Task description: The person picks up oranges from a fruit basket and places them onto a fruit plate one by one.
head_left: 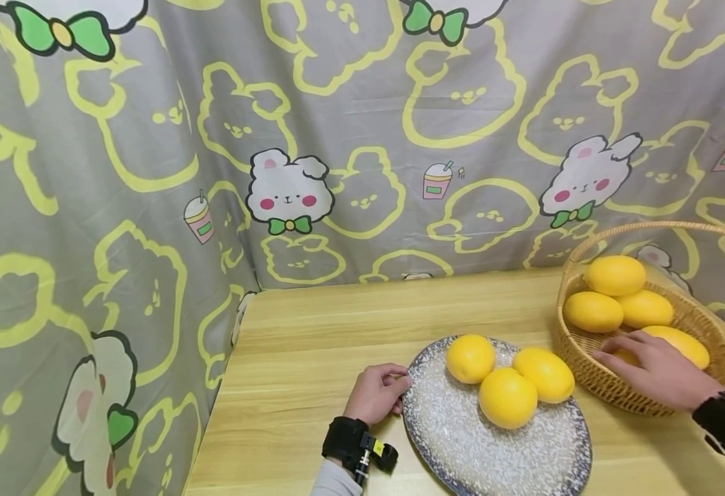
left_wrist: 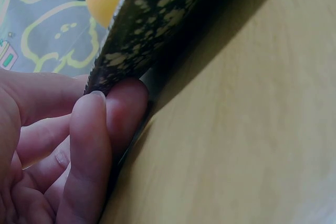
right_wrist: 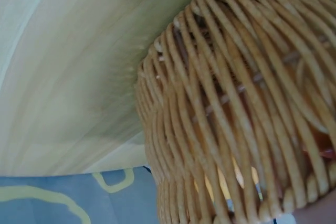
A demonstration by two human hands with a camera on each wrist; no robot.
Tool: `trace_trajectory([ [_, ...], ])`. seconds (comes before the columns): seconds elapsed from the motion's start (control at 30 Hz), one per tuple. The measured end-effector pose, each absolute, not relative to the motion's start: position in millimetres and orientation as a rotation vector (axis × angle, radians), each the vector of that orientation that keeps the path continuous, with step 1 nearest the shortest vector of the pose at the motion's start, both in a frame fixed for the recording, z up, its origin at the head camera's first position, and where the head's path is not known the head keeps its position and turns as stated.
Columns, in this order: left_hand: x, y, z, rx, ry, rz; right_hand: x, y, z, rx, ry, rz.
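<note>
My left hand (head_left: 376, 394) pinches the left rim of a speckled grey plate (head_left: 449, 441) with a dark edge. In the left wrist view, the thumb and fingers (left_wrist: 86, 150) meet at the rim, and the dark underside slants up over the table. Three yellow-orange lemons (head_left: 509, 398) rest on the plate's far half. Inside the wicker basket (head_left: 597, 382) at right, my right hand (head_left: 662, 368) curls over a lemon (head_left: 626, 357), mostly hidden beneath it. Several more lemons (head_left: 615, 275) lie in the basket. The right wrist view shows chiefly the basket's woven wall (right_wrist: 231, 103).
The basket's arched handle (head_left: 666, 226) rises over its far side. A light wooden table (head_left: 288, 358) carries everything. Grey curtains (head_left: 350, 124) with yellow outlines and white bunny faces hang behind and to the left, close against the table's edges.
</note>
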State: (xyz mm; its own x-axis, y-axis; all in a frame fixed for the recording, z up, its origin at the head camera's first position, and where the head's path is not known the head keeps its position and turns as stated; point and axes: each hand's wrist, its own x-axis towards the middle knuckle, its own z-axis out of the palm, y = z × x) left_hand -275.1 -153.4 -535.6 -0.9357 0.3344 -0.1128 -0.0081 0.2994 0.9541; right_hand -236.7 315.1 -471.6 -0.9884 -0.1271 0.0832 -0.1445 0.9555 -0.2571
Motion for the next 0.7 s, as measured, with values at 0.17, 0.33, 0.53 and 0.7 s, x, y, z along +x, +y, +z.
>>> trace_trajectory([
  [0.17,-275.6,-153.6,-536.8,0.303,2.278,1.680,-239.1,316.0,-472.8,0.218,-3.059,0.383],
  [0.33,-276.4,-152.8,-537.2,0.293,2.277,1.674,-240.6,318.6,-473.0,0.238,-3.037,0.345],
  [0.53,-276.9,-152.9,-537.7,0.293,2.280,1.669,-242.7,320.1,-470.9,0.237,-3.079,0.344],
  [0.7,-277.2,-152.7,-537.6,0.296,2.280,1.670,-246.5,322.1,-468.4,0.234,-3.108,0.327],
])
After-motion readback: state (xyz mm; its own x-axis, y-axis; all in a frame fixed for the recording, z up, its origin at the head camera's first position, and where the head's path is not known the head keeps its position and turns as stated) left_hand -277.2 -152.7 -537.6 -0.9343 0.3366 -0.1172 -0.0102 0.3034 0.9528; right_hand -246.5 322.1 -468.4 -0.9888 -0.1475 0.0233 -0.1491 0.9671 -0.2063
